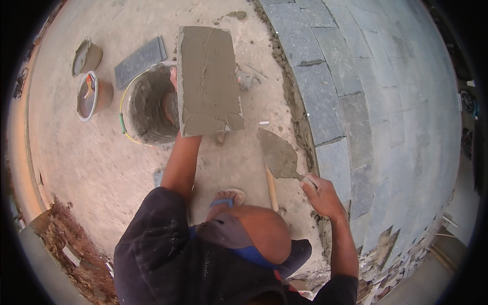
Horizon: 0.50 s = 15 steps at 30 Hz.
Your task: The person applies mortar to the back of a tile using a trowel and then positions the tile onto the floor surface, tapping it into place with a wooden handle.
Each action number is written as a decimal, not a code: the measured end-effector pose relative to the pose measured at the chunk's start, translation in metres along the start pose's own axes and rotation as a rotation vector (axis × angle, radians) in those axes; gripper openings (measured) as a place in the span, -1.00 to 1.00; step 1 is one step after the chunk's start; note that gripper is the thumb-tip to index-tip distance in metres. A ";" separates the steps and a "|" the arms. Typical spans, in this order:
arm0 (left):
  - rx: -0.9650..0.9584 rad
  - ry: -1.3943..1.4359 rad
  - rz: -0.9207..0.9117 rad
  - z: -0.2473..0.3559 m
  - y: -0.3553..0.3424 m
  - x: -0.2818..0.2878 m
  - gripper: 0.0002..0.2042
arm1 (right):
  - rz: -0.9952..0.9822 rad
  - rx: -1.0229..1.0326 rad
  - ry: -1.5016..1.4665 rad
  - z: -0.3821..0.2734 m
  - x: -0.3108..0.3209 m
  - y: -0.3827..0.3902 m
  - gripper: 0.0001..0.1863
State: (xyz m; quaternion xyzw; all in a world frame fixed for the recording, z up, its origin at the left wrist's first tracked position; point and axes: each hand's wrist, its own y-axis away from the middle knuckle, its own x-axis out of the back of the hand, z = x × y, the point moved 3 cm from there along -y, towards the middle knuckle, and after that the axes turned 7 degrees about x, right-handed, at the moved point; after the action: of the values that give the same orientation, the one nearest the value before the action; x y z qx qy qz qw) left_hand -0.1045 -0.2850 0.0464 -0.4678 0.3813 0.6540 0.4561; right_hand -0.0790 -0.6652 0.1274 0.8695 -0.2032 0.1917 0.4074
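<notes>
My left hand (174, 79) holds up a rectangular stone tile (209, 76) from beneath; most of the hand is hidden under it. Grey mortar covers the tile's upper face, ridged along the middle and lumpy at the near end. In my right hand (322, 195) is a trowel (280, 155), gripped by its handle, its blade smeared with mortar and pointing away to the left. The trowel is apart from the tile, to its lower right. Under the tile's left side stands a mortar bucket (152, 104) with a yellow wire handle.
Two smaller buckets (87, 56) stand at left, one holding an orange-handled brush (89, 84). Spare slate tiles (138, 62) lie behind the mortar bucket. A wooden handle (271, 189) rests below the trowel. Laid grey paving (317, 91) runs along the right, edged with rough mortar (300, 119).
</notes>
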 end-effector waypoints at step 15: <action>-0.119 -0.454 -0.121 0.059 -0.016 -0.129 -0.09 | 0.024 0.738 -0.193 -0.156 -0.044 -0.092 -0.48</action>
State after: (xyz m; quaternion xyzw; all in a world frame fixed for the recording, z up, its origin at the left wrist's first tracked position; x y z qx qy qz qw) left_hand -0.0858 -0.2571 0.1852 -0.3570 0.2012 0.7350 0.5402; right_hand -0.0953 -0.4801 0.1403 0.9693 -0.1680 0.1742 0.0436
